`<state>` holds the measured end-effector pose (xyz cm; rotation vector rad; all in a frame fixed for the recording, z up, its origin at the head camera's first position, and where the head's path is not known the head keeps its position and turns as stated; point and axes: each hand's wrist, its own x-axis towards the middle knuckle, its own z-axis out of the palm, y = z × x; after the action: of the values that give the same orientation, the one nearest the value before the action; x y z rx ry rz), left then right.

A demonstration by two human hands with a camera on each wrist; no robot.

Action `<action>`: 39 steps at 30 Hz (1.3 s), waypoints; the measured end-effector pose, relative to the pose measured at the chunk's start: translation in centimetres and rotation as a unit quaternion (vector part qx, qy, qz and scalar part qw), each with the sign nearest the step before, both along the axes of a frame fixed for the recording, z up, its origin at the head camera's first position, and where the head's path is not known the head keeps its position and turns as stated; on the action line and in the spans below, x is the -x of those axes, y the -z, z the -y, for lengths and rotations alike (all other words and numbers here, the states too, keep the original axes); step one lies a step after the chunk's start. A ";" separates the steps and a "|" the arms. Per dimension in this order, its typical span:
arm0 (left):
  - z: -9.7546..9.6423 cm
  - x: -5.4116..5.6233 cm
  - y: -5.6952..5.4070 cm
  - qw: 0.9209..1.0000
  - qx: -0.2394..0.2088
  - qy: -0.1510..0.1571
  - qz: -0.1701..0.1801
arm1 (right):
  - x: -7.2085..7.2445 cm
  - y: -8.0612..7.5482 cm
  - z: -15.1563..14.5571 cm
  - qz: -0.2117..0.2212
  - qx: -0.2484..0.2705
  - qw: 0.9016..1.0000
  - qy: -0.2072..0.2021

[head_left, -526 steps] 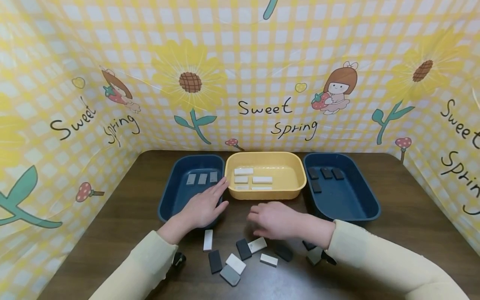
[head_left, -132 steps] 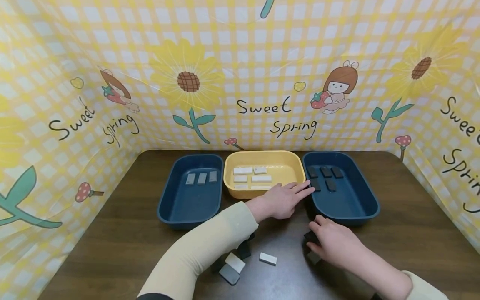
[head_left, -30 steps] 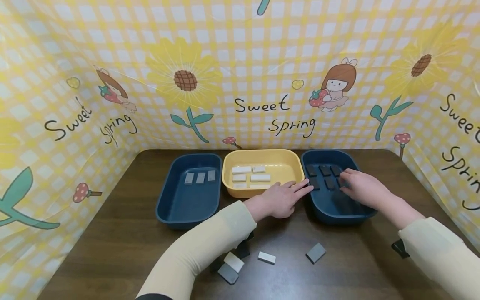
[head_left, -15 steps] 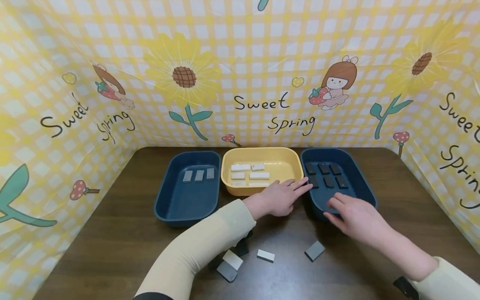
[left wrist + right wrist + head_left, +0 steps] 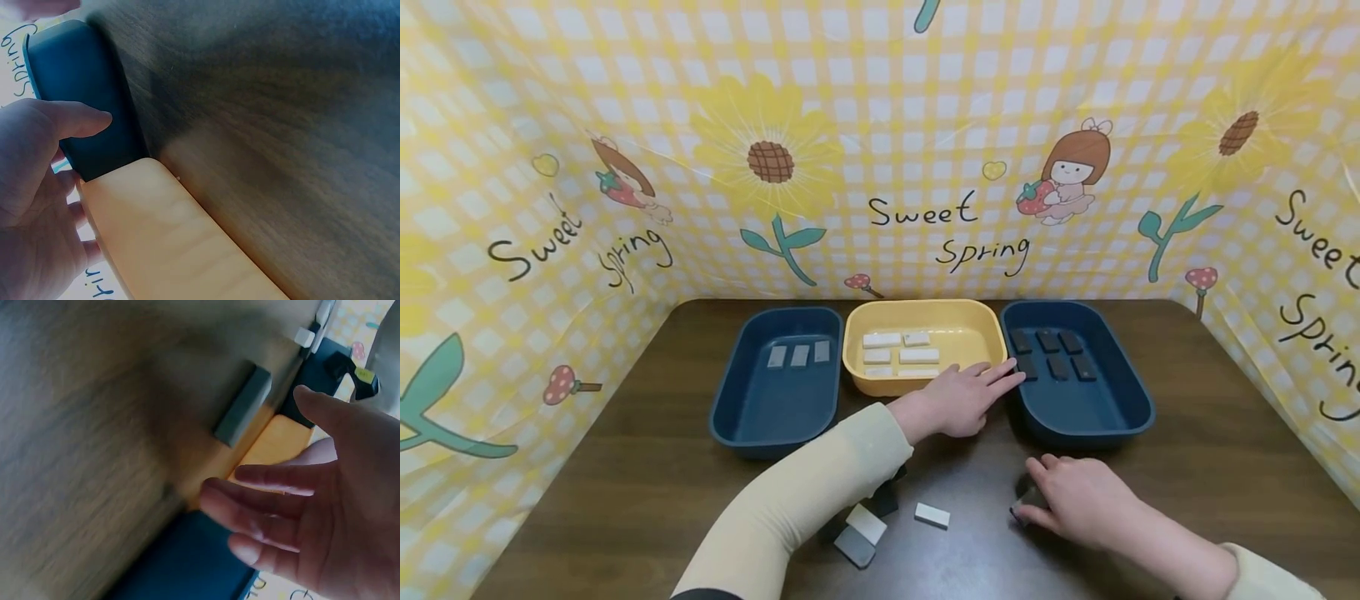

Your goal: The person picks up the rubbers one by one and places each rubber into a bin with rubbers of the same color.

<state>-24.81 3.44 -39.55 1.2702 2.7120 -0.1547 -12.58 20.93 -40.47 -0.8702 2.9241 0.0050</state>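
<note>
My left hand [image 5: 958,400] lies with fingers extended across the meeting rims of the yellow tray [image 5: 880,387] and the right blue tray [image 5: 1078,412]. In the left wrist view its thumb [image 5: 87,119] points out over the blue tray's outer wall. My right hand [image 5: 1082,500] is low over the table, thumb and fingers spread to either side of a grey rectangular block [image 5: 244,406]. The right wrist view shows a gap between the fingertips and this block. Several black blocks [image 5: 1057,367] sit in two rows in the right tray.
White blocks [image 5: 919,356] fill part of the yellow tray. A left blue tray [image 5: 775,408] holds three grey blocks [image 5: 800,356]. On the table are a lone white block [image 5: 932,516], another white one [image 5: 867,525] against a grey one [image 5: 855,547], and black blocks [image 5: 883,500] partly behind my left sleeve.
My right hand has left a black block in the right tray and come down to the grey block on the table. Since the oldest frame, my left hand has moved from the left tray's rim.
</note>
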 end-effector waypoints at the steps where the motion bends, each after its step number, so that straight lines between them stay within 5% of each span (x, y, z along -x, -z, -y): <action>1: 0.0 0.0 0.0 1.000 0.000 0.001 0.000 | -0.1 0.2 0.2 0.012 -0.008 1.000 0.010; 10: 0.0 0.1 0.1 1.000 -0.001 0.002 -0.001 | -0.1 1.1 1.1 0.025 0.007 1.000 0.010; 29: 0.0 0.3 0.1 1.000 -0.002 0.003 0.010 | 0.6 0.5 1.3 0.079 0.008 0.997 0.023; 39: 0.4 0.1 -0.5 1.000 0.008 0.014 -0.017 | 0.8 0.0 0.8 0.054 0.027 0.998 -0.010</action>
<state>-24.88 3.05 -39.04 1.3124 2.7162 -0.2022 -13.43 20.12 -40.44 -0.8789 2.8274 -0.1160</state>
